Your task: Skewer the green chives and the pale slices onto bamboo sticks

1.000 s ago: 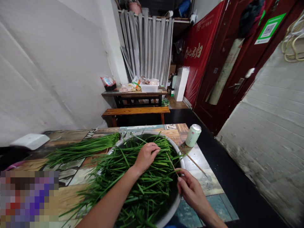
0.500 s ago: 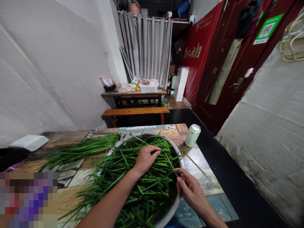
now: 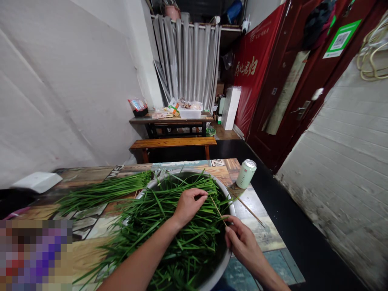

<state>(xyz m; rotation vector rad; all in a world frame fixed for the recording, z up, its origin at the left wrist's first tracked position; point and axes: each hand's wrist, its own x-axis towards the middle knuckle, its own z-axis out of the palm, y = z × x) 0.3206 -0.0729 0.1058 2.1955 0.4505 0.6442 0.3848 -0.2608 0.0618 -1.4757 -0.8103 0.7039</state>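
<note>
A large metal basin is heaped with long green garlic chives, cut ends toward the right. Over the heap, my left hand has its thumb and forefinger pinched together; what lies between them is too small to make out. A thin wooden skewer slants from my right hand, which grips its lower end by the basin's right rim. The skewer's upper tip is close to my left fingertips. On the table left of the basin lies another bunch of chives.
A pale green can stands near the table's right edge, with more skewers lying beside it. At the far left is a white box-like object. Beyond the table are a wooden bench and a second table with a white tub.
My left hand has shifted very slightly right and down. My right hand keeps its hold on the skewer, nearly still.
</note>
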